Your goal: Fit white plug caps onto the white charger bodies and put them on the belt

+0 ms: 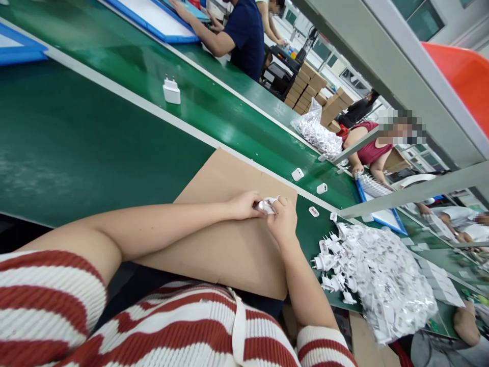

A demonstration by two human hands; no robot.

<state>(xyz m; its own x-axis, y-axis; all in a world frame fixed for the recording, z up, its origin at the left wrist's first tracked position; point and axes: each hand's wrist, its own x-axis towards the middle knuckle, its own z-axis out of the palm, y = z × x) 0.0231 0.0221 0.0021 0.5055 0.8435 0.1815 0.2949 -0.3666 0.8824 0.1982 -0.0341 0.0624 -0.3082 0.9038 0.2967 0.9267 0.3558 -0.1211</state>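
Above a brown cardboard sheet (244, 250), my left hand (245, 205) and my right hand (281, 218) meet around a white plastic charger part (268, 204). Both hands have their fingers closed on it, and they cover much of its shape. To the right of my right hand, a small white plug piece (314, 211) lies on the green table. Beyond it, a clear plastic bag (393, 275) spills many white plug heads (332, 260) with metal pins.
On the green conveyor (225, 120) stands a white charger (171, 92), pins up. Two white charger housings (297, 174) lie farther right. A metal frame (412, 188) slants across the right side. Co-workers sit opposite, near blue-edged trays (168, 36) and another bag of white parts (319, 133).
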